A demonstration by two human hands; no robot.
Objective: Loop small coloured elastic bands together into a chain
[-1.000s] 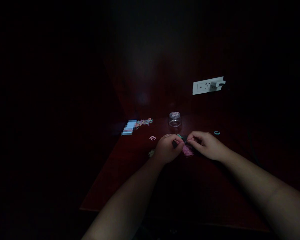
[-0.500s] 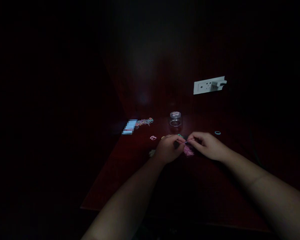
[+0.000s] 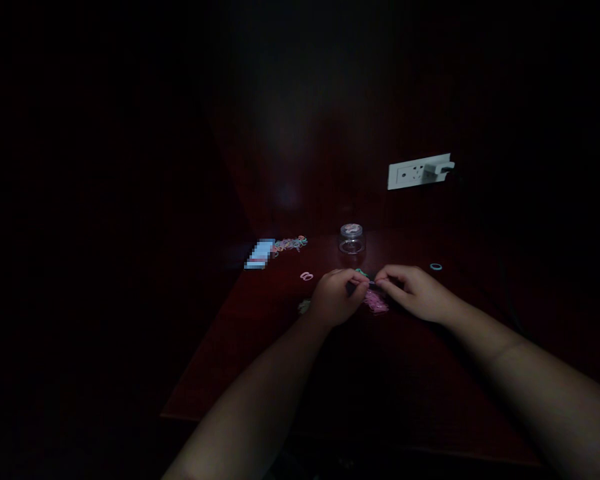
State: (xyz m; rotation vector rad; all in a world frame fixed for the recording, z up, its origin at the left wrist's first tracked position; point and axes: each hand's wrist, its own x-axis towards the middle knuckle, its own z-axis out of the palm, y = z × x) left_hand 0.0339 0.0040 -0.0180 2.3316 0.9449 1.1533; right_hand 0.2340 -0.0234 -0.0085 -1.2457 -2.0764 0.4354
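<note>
Close together over the table, my left hand [image 3: 339, 297] and my right hand [image 3: 411, 291] both pinch a small pale purple rubber band [image 3: 372, 282], stretched short between the fingertips. Most of the band is hidden by the fingers. Just below it lies a pile of pink rubber bands [image 3: 377, 301]. Some green bands [image 3: 361, 273] show behind the fingertips. Pale yellowish bands [image 3: 305, 306] are partly covered by my left wrist. Further left are pink loops [image 3: 307, 276], and a blue band [image 3: 435, 267] lies to the right of my right hand.
A clear lidded jar [image 3: 351, 240] stands behind my hands. At the back left, a heap of mixed-colour bands [image 3: 291, 245] sits beside a bright, blurred-out phone-like object [image 3: 260, 254]. A socket panel [image 3: 420, 171] with a plug is on the wall. The dark red table [image 3: 215, 360] is dimly lit.
My left fingertips have shifted slightly and the thumb has moved a little, showing more of the pink pile. Both hands keep their pinch on the purple band.
</note>
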